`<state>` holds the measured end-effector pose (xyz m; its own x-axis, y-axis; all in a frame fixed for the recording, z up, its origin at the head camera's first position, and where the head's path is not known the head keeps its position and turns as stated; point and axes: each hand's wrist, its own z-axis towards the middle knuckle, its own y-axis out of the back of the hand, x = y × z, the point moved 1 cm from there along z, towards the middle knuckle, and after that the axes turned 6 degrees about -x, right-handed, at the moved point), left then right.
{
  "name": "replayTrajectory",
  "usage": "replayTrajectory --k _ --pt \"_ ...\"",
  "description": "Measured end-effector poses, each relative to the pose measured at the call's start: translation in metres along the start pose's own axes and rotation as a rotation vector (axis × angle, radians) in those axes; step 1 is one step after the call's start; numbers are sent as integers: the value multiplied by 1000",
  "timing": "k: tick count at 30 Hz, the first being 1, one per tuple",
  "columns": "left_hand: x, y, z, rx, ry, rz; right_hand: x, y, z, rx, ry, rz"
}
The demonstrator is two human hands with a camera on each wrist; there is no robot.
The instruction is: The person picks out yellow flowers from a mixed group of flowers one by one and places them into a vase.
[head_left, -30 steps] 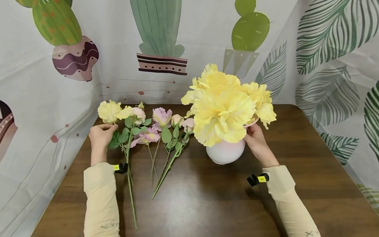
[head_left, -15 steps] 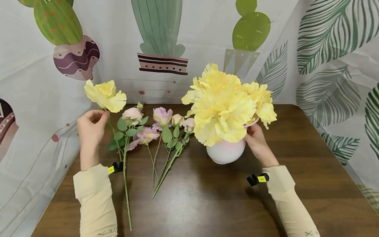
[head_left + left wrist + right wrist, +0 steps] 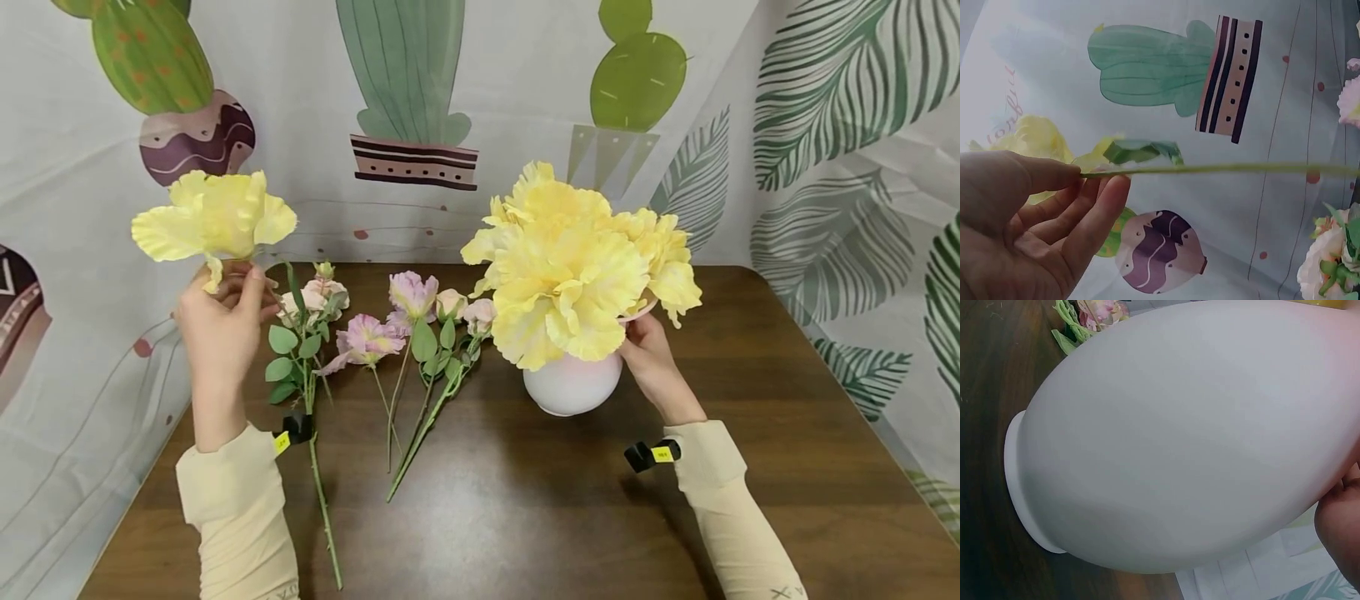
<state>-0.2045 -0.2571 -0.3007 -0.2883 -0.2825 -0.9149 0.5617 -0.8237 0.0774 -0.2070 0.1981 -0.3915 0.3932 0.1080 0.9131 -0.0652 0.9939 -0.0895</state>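
Note:
My left hand (image 3: pixel 223 346) holds a yellow artificial flower (image 3: pixel 225 218) upright above the table's left side. In the left wrist view, thumb and fingertips pinch its thin green stem (image 3: pixel 1241 168) just below the bloom. My right hand (image 3: pixel 660 375) holds the right side of a round white-and-pink vase (image 3: pixel 572 390), near its rim. Large yellow flowers (image 3: pixel 566 275) fill the vase and hide most of its mouth. The right wrist view is mostly taken up by the vase's smooth body (image 3: pixel 1179 437), whose base stands on the table; only part of the hand (image 3: pixel 1341 525) shows.
On the brown wooden table (image 3: pixel 510 517) lie pale pink roses (image 3: pixel 322 296) beside my left hand. Purple flowers (image 3: pixel 369 340) and another pink rose stem (image 3: pixel 423 425) lie between it and the vase. A cactus-print cloth (image 3: pixel 525 100) hangs behind the table.
My left hand has lifted the yellow flower off the table, up and to the left. The rose stem beside it has shifted slightly. My right hand and the vase have stayed put.

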Motion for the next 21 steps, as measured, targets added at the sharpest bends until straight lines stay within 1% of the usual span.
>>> replayTrajectory --k 4,6,7,8,10,13,15,17,21 --pt "-3 -4 -8 25 -6 -98 1 -1 1 7 3 -3" --pt "-3 -7 -10 26 -18 -145 1 -1 1 5 4 -5" --pt "-3 -9 -11 20 -26 -170 1 -1 1 3 5 -6" --pt "-2 -10 -12 14 -24 -214 1 0 1 3 6 -4" --pt "-1 -13 -14 -12 -26 -280 0 0 0 3 4 -2" --pt "2 -17 -18 -74 -39 -336 -1 1 0 7 3 8" --pt "4 -19 -21 -102 -49 -348 -1 0 0 13 4 12" --pt "5 -21 -24 -110 -58 -361 -1 0 0 19 11 17" --pt "2 -25 -29 -81 -59 -420 -2 0 0 26 38 35"
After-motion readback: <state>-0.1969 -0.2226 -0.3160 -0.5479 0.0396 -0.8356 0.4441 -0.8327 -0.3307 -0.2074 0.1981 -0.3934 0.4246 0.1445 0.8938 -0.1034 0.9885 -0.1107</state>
